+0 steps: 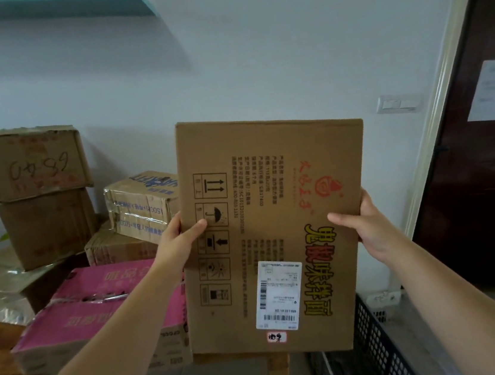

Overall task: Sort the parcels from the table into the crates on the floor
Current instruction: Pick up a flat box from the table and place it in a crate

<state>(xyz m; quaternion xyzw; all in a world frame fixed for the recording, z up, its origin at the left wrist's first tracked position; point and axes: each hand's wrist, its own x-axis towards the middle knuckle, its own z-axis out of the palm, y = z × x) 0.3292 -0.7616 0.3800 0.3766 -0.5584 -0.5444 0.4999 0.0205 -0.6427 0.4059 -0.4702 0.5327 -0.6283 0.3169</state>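
Note:
A large brown cardboard parcel (274,215) with red and yellow print and a white shipping label is held up in front of me, its broad face toward the camera. My left hand (181,242) grips its left edge, thumb on the front. My right hand (366,228) grips its right edge, thumb on the front as well. A black plastic crate (374,343) stands on the floor at the lower right, partly hidden behind the parcel. More parcels lie on the table at left, among them a pink box (98,305).
Stacked brown boxes (41,197) and a taped box with blue print (142,206) stand against the white wall at left. The wooden table edge (278,370) shows below the held parcel. A dark door (484,142) with a paper notice is at right.

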